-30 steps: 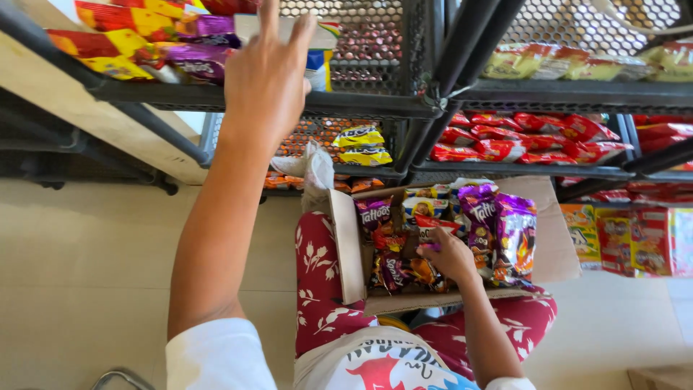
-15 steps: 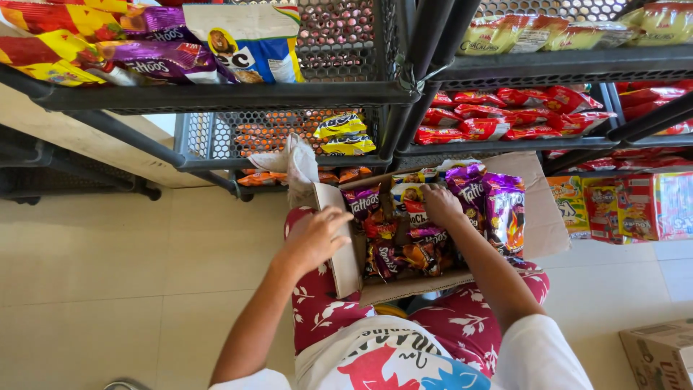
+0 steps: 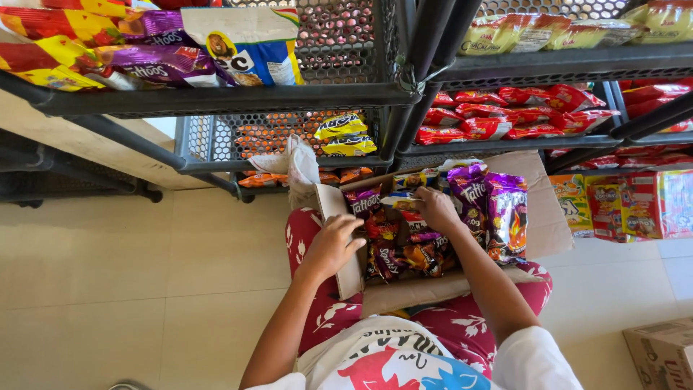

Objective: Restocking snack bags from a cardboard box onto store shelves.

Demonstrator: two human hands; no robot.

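An open cardboard box (image 3: 346, 245) of snack packets rests on my lap. My left hand (image 3: 333, 244) lies on the box's left flap, fingers curled over its edge. Inside the box, my right hand (image 3: 435, 209) is closed on a small blue-and-white snack packet (image 3: 399, 199) near the far side. Purple packets (image 3: 498, 206) stand at the box's right side, with red and orange packets (image 3: 404, 253) in the middle. A white-and-blue snack bag (image 3: 249, 43) stands on the top shelf.
Black metal mesh shelves (image 3: 216, 97) stand ahead, stocked with red packets (image 3: 505, 119), yellow packets (image 3: 346, 137) and purple and red-yellow bags (image 3: 86, 50). Boxed snacks (image 3: 621, 206) sit low right. A cardboard box corner (image 3: 660, 354) shows at bottom right. Beige floor tiles (image 3: 108, 289) lie left.
My left hand came down from the top shelf, leaving the white-and-blue bag there, and settled on the box's left flap. My right hand shifted to the far side and took hold of a small packet.
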